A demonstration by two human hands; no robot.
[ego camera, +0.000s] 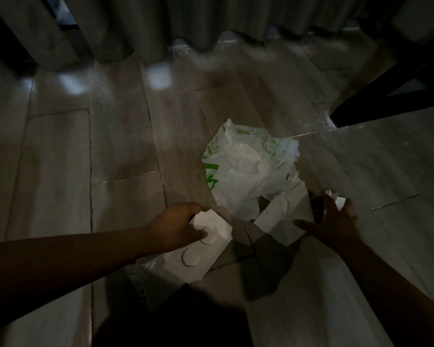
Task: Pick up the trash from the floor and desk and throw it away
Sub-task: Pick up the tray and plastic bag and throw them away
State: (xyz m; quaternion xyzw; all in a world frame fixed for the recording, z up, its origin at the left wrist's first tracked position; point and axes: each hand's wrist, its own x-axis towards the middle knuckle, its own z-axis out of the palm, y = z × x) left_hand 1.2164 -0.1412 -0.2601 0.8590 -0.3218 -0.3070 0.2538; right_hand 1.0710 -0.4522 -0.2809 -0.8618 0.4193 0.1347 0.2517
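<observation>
Two hands are in view above the floor (60, 171), which is laid in pale wood-look planks. My left hand (176, 227) is clamped on a white carton (198, 251): the thumb presses its top face beside a round embossed mark, and the other fingers curl round its far edge. The carton is tilted, with its lower end close to the floor; contact with the floor cannot be confirmed. My right hand (333, 221) has its fingers straight and spread apart, and it grips nothing. It sits just beside a white paper piece (283, 216), thumb towards it; because of blur, I cannot tell whether the hand touches the piece. A crumpled white plastic bag (243, 171) with green print lies on the floor, between and beyond the two hands, its near edge meeting the paper piece. Grey curtain (110, 26) folds hang along the far edge of the floor. A dark furniture frame (386, 91) stands at far right.
</observation>
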